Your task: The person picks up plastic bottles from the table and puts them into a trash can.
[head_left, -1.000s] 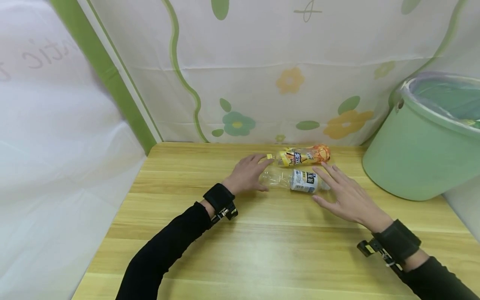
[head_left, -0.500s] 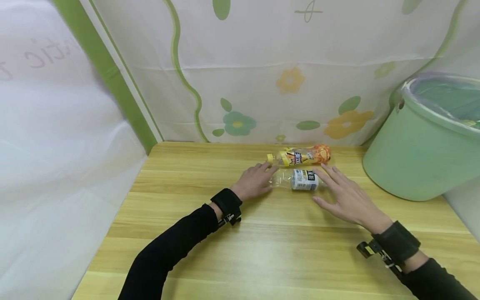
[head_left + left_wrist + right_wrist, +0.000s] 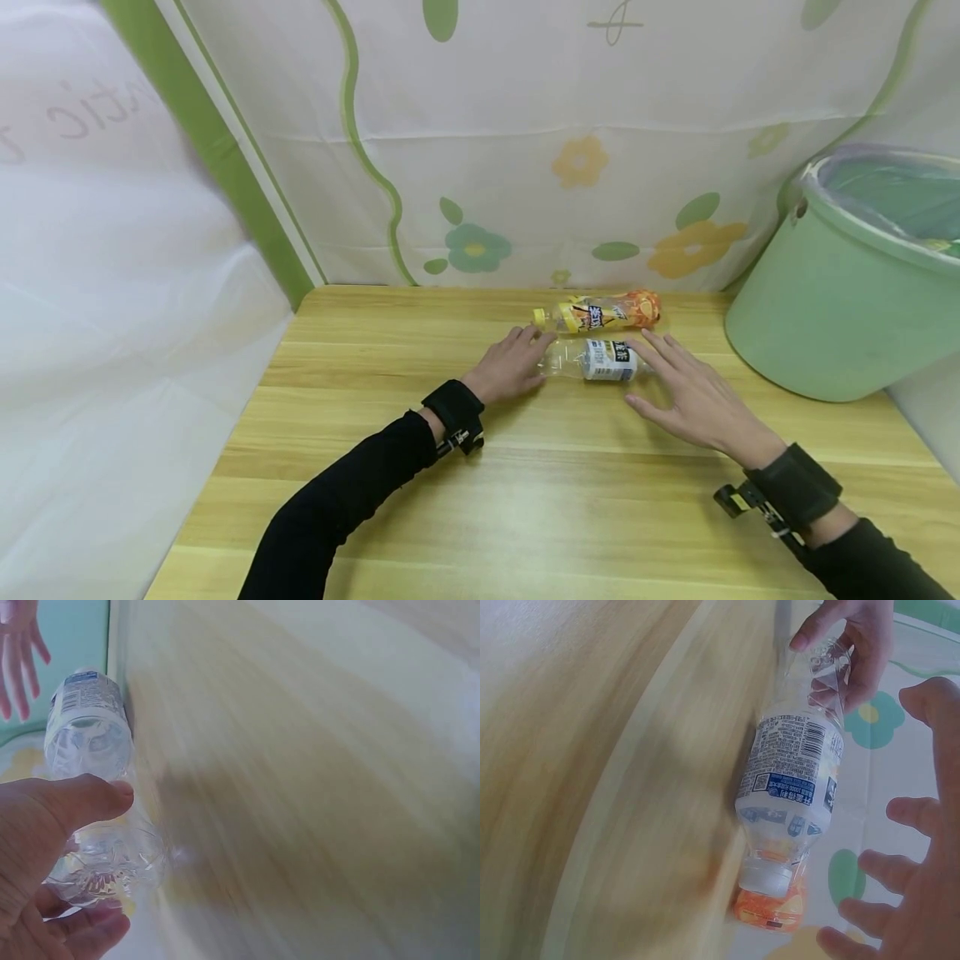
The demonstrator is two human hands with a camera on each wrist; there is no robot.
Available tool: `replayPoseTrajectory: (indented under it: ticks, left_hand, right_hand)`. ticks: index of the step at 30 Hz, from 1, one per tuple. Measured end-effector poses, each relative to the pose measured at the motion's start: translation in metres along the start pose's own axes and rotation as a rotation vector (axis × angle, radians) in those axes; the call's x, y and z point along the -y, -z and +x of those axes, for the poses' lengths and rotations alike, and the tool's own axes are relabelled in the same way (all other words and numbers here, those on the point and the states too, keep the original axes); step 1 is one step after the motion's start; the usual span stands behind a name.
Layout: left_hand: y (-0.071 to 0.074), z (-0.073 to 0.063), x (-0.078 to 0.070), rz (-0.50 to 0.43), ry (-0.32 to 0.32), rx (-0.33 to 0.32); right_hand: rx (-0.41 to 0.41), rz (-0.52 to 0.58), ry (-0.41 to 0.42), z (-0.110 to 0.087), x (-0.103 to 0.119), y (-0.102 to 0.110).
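A clear plastic bottle (image 3: 609, 360) with a white and blue label lies on its side on the wooden table. My left hand (image 3: 506, 367) grips its base end, thumb on one side and fingers on the other, as the left wrist view shows of the bottle (image 3: 88, 742). Close by the white cap (image 3: 765, 876) at the other end, my right hand (image 3: 690, 392) is held with fingers spread and nothing in it. Just behind lies a second bottle (image 3: 600, 313), with a yellow cap and an orange and yellow label.
A light green bucket (image 3: 847, 308) lined with a clear bag stands at the right. White fabric (image 3: 517, 100) with printed flowers hangs along the table's back edge. More white fabric (image 3: 112, 333) is at the left.
My left hand has moved slightly right and its fingers have closed around the bottle's base. The clear bottle's label has turned a little. My right hand has hardly moved.
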State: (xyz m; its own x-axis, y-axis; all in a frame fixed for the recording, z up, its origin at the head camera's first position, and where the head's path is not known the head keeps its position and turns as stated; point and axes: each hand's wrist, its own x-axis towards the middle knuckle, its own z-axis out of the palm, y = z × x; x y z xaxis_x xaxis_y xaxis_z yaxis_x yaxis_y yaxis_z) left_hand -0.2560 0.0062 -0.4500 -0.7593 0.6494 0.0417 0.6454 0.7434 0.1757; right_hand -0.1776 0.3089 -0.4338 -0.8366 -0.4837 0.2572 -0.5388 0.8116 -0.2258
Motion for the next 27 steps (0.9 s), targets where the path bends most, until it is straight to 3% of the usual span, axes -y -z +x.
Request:
replayPoseTrajectory:
  ticks: [11,27]
  left_hand:
    - [0.0,-0.004,0.006,-0.139,-0.052,-0.042]
    - [0.013,-0.013,0.011,-0.111,-0.067,-0.138]
  right_hand:
    - [-0.017,0.006,0.023,0.0,0.0,0.001]
    - [-0.062,-0.002,0.041,0.001,0.0,0.006]
